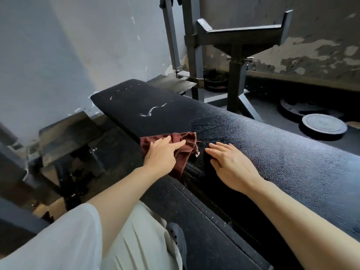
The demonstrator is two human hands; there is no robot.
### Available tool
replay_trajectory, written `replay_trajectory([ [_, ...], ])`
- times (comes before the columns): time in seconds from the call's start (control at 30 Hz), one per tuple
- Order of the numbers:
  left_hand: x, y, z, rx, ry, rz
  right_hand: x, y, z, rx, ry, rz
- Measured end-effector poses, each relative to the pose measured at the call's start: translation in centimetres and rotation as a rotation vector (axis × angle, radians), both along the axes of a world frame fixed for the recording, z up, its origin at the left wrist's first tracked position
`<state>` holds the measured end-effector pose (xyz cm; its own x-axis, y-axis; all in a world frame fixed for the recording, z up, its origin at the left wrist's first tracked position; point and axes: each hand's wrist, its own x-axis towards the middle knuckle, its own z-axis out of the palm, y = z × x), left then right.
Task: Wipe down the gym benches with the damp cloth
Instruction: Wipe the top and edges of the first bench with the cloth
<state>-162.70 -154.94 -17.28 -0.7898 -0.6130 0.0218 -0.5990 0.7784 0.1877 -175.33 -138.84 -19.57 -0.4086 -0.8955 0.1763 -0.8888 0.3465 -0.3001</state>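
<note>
on the black padded leather bench (253,145), the left hand (161,154) presses a crumpled maroon cloth (180,142) with flat fingers, its grip unclosed, while the right hand (231,164) rests flat, holding nothing.

There is only one view, from a camera on the person's head. It looks forward and down, from close above, along a black bench (243,145) that runs diagonally from the lower right to the upper left. The wide lens bends the edges, and the wall (58,55) stands behind.
</note>
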Motion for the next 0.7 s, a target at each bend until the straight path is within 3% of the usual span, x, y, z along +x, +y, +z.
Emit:
replay_trajectory([
  [0.23,2.0,-1.6,-1.3,-0.031,-0.089,-0.394,0.3,-0.2,-1.5,-0.118,0.096,-0.038],
  [0.47,-3.9,-4.4,-1.2,-0.016,-0.171,-0.171,0.2,-0.3,-1.7,-0.128,0.084,-0.037],
  [0.6,-3.7,-3.0,-1.6,-0.022,-0.174,-0.203,0.0,0.3,-0.9,-0.23,-0.102,-0.023],
  [0.7,-2.4,-0.7,-1.7,-0.044,-0.181,-0.318,-0.6,0.8,0.0,-0.409,-0.421,-0.116],
])
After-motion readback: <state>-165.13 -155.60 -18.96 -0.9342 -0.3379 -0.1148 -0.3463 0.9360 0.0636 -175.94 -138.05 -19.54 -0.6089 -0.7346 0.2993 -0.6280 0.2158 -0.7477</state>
